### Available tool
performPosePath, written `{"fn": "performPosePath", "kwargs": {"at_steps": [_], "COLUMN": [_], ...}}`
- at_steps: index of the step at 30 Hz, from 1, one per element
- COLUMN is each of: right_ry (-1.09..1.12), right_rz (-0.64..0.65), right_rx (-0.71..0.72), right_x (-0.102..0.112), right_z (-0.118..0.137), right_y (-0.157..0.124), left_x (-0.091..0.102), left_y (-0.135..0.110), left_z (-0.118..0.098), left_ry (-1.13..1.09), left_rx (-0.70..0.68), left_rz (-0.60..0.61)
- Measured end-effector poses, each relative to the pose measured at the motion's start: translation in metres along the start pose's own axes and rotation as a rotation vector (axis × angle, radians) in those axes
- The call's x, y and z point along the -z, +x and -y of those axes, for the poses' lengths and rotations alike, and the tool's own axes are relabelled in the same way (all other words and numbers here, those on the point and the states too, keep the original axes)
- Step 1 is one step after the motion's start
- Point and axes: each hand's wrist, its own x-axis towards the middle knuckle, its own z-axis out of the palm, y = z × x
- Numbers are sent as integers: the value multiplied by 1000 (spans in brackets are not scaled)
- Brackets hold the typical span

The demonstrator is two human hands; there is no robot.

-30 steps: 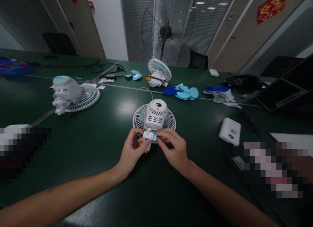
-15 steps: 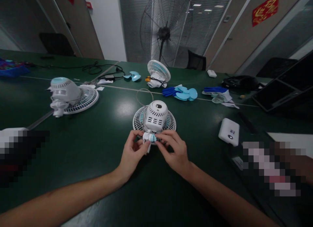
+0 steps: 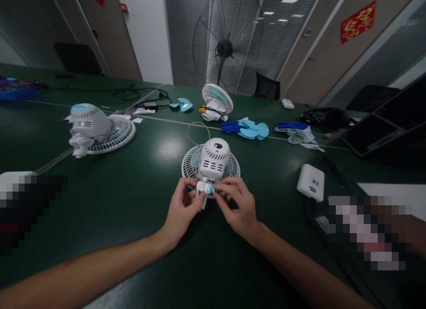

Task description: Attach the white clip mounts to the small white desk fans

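A small white fan [image 3: 214,160] lies grille-down on the dark green table, its motor housing upward. At its near end is a white bracket [image 3: 201,186] with a light blue knob [image 3: 210,189] on its right side. My left hand [image 3: 181,207] is closed on the bracket, thumb and fingers on either side of it. My right hand [image 3: 238,205] pinches the blue knob between thumb and fingertips. Part of the grille [image 3: 190,163] shows beside the housing, and the hands cover its near edge.
Another fan [image 3: 88,125] lies at left, and a third fan [image 3: 216,100] at the back. Light blue fan blades [image 3: 254,129] rest by blue gloves [image 3: 231,126]. A white box-shaped device [image 3: 311,181] lies at right. Black cables [image 3: 133,92] and a blade [image 3: 181,104] are at back left.
Both hands keep their places on the bracket and the knob. The whole view has shifted slightly; the fan lies where it was on the table.
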Motion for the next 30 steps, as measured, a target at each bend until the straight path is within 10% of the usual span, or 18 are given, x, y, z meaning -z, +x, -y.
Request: {"fn": "performPosePath", "kwargs": {"at_steps": [30], "right_ry": [32], "right_rz": [24], "right_rx": [-98], "right_x": [-1], "right_z": [-2], "right_y": [7], "left_x": [-3], "left_y": [-2], "left_z": [-5], "left_ry": [28], "left_rx": [26], "left_rz": [36]}}
